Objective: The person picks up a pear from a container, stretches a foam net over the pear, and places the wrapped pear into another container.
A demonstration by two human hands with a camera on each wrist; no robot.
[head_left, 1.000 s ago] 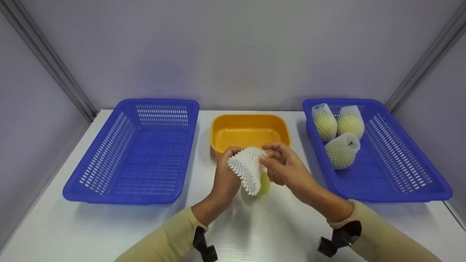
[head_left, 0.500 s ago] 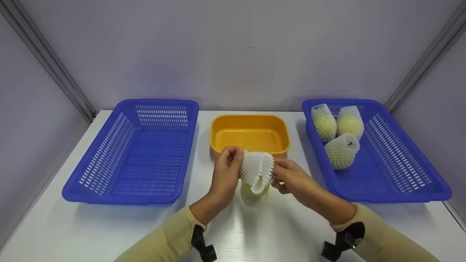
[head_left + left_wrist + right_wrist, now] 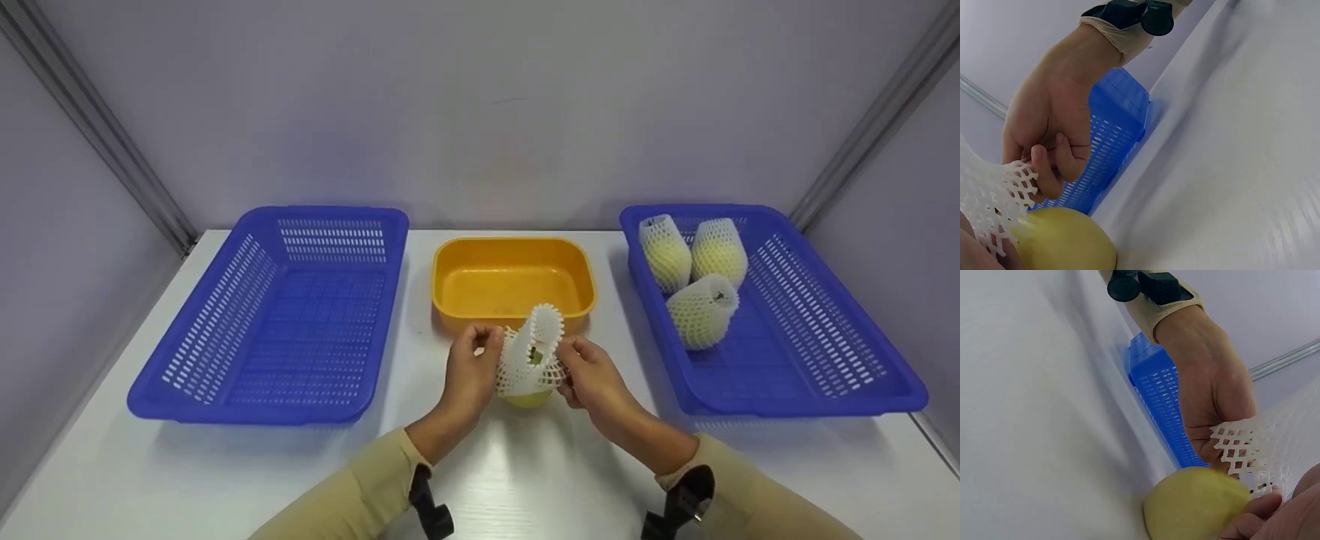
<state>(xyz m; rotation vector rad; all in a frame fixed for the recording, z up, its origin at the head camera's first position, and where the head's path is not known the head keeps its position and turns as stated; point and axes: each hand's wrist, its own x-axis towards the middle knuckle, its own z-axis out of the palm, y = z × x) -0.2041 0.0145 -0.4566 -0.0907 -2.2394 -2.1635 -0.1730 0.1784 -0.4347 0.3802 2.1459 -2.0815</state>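
A pale yellow fruit (image 3: 529, 400), perhaps a pear, stands on the white table in front of the yellow bin. Over its upper part hangs a white foam net sleeve (image 3: 517, 367), its open end tilted up so that the stem shows. My left hand (image 3: 471, 367) pinches the sleeve's left edge between thumb and fingers. On the other side, my right hand (image 3: 596, 375) pinches the right edge. In the left wrist view, the bare lower part of the fruit (image 3: 1067, 242) rests below the net; the right wrist view shows the sleeve (image 3: 1241, 444) stretched between both hands.
A yellow bin (image 3: 513, 309) stands just behind the hands. To the left is a blue basket (image 3: 247, 411) with nothing in it. The blue basket (image 3: 810, 360) on the right holds several net-wrapped fruits (image 3: 703, 311). Grey walls enclose the table.
Both hands have spread the sleeve and brought it down over the fruit. Its open end, folded toward me half a second ago, now points upward. The baskets and bin have stayed put.
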